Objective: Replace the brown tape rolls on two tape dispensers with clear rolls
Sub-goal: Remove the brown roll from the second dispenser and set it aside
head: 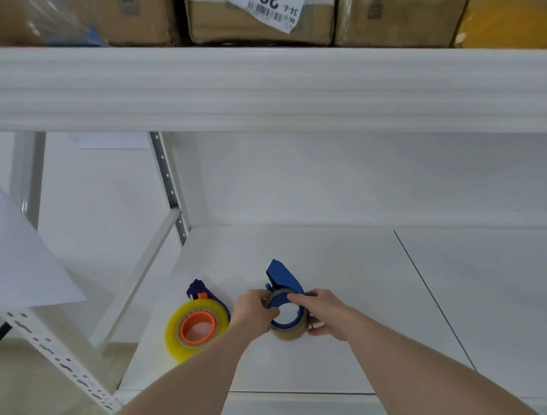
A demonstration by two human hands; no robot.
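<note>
A blue tape dispenser (282, 277) with a brown tape roll (288, 332) on its hub rests on the white shelf (371, 298). My left hand (252, 312) grips the roll's left side, fingers at the hub. My right hand (321, 311) holds the dispenser and the roll from the right. To the left lies a second dispenser (200, 290), dark blue with an orange core, carrying a clear yellowish tape roll (193, 328); neither hand touches it.
An upper shelf beam (256, 87) crosses the view above, with cardboard boxes (259, 8) on top. A perforated white upright (57, 352) and a diagonal brace (140, 276) stand at the left. A white sheet (10, 254) hangs at far left.
</note>
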